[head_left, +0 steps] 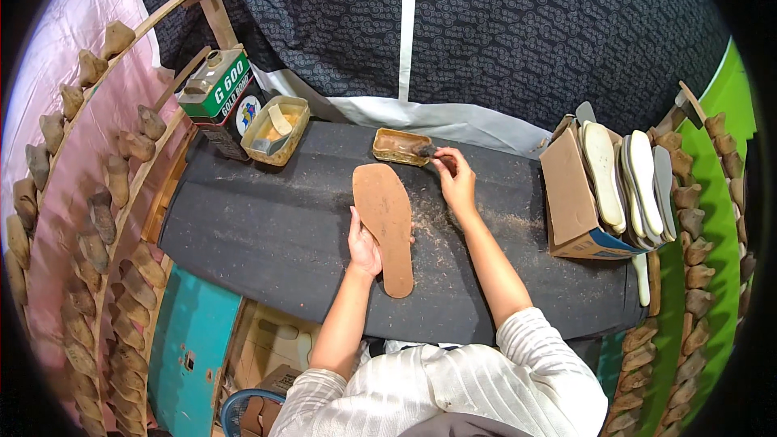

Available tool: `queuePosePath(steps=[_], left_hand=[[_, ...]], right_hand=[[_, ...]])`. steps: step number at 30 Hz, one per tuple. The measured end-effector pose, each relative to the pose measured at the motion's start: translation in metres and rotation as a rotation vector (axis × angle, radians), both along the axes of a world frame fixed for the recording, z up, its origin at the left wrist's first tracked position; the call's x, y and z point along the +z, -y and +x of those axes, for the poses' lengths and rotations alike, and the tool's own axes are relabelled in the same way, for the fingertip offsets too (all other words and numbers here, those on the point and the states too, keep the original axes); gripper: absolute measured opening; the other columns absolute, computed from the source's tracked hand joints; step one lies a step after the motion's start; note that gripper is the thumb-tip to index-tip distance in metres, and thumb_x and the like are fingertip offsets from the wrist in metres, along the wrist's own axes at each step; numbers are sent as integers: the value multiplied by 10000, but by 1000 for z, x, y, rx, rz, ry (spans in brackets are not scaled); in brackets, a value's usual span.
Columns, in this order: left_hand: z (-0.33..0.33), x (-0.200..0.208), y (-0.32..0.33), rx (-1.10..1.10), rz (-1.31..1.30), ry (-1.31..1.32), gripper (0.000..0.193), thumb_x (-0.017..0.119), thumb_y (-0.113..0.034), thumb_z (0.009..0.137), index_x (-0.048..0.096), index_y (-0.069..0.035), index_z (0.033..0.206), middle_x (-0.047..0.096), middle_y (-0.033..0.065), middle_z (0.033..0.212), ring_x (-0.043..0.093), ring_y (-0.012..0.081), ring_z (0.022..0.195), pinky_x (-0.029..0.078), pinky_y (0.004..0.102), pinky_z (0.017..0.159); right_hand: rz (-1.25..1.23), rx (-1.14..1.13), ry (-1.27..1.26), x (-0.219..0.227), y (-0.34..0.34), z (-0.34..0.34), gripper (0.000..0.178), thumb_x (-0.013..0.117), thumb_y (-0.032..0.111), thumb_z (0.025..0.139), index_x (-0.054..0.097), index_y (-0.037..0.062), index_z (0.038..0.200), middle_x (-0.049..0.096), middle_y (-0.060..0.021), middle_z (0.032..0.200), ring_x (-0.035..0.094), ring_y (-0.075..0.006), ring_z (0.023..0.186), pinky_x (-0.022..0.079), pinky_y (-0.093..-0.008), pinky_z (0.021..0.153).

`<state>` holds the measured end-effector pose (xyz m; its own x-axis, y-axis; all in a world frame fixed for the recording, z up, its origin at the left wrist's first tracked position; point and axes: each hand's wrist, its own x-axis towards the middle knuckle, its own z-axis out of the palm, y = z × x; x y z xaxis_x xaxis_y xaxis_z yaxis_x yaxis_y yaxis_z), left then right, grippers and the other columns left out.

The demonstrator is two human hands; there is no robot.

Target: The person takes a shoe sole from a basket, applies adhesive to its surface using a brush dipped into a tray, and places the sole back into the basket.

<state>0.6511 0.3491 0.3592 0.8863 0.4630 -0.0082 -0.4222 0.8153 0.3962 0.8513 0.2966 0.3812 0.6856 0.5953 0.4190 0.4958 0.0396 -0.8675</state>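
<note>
Left grip wrapped around brown insole; right grip pinches dark tool at yellowish tray.

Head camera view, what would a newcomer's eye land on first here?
Probably the brown sole-shaped piece near the centre, held up in the left hand over the dark table, while the right hand pinches a small dark thing at a shallow tray just beyond. Next, perhaps, the rows of foot-shaped forms along both sides, and the cardboard box of pale soles at the table's right.
</note>
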Motion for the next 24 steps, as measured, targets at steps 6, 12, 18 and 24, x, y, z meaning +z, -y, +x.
queuePosePath(steps=[6,12,18,24], left_hand=[[2,2,1,-7,31,-22,779,264,-682,844,429,-41,1254,571,166,1080,595,342,923,520,498,704],[2,-1,1,11,26,-32,794,267,-692,836,425,-39,1260,568,162,1085,594,327,928,520,492,713],[0,-1,3,-36,73,84,781,279,-683,838,394,-55,1288,551,160,1142,598,305,932,525,436,723],[-4,-5,11,6,23,152,726,337,-634,859,314,-106,1357,434,116,1318,508,287,1112,473,440,852]], right_hand=[[274,143,-182,-15,4,5,142,553,-2,858,536,21,997,562,-130,1164,592,-160,985,463,-261,836],[478,75,-232,9,18,-8,120,540,59,891,519,-4,991,542,-156,1159,607,-209,959,478,-293,858],[568,200,-7,59,49,-66,131,564,11,855,524,-26,974,537,-172,1122,602,-252,946,524,-340,832],[380,249,292,75,61,-106,258,694,22,710,575,44,938,620,-135,1055,613,-266,955,499,-326,794]])
